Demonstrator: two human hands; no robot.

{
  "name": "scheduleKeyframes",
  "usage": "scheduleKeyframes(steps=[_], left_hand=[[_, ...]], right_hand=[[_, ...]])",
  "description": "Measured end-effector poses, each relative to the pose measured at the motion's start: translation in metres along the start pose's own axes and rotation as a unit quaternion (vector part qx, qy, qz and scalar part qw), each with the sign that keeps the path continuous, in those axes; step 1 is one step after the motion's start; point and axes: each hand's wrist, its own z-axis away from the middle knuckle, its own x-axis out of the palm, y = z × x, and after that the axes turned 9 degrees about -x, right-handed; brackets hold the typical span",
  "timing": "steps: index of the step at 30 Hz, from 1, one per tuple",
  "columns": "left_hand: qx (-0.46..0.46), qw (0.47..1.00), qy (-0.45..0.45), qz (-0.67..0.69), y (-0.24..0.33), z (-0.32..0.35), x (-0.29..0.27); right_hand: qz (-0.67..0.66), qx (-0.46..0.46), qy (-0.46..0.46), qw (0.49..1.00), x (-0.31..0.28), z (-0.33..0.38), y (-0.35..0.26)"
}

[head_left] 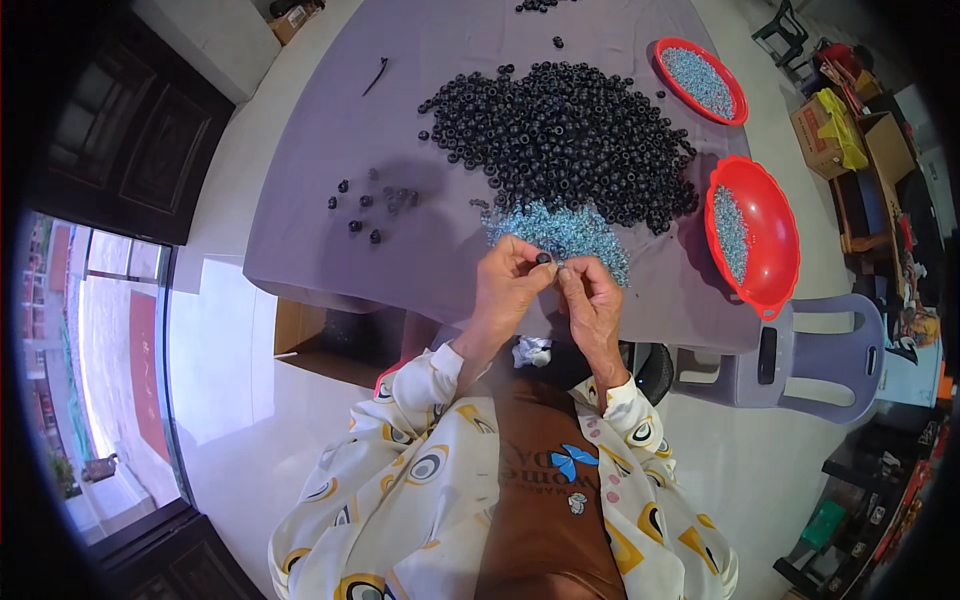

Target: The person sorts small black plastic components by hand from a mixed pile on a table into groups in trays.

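In front of me, at the near edge of the table, my two hands meet fingertip to fingertip. My left hand is closed, with a small round black plastic cap pinched between thumb and forefinger. Closed beside it, my right hand pinches at a tiny pale piece against the cap; its exact shape is too small to tell. Just beyond my fingers lies a heap of small clear-blue plastic pieces. Behind that spreads a large pile of black caps.
Two red bowls holding clear-blue pieces stand on the right, a far one and a nearer one. Several loose black caps lie at left. A thin black strip is farther back. A grey plastic chair adjoins the table's right side.
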Motion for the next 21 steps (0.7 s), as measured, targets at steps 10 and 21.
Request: scheduleKeyframes(steps=[10,21], left_hand=[[-0.018,0.999,-0.035,0.009,-0.002,-0.003,-0.008],[-0.139,0.986,-0.067,0.062,-0.004,-0.006,-0.019]], right_hand=[[-0.065,-0.006,-0.005,0.998,0.0,-0.002,-0.008],[0.289,-0.29,-0.026,0.912,-0.005,-0.004,-0.01]])
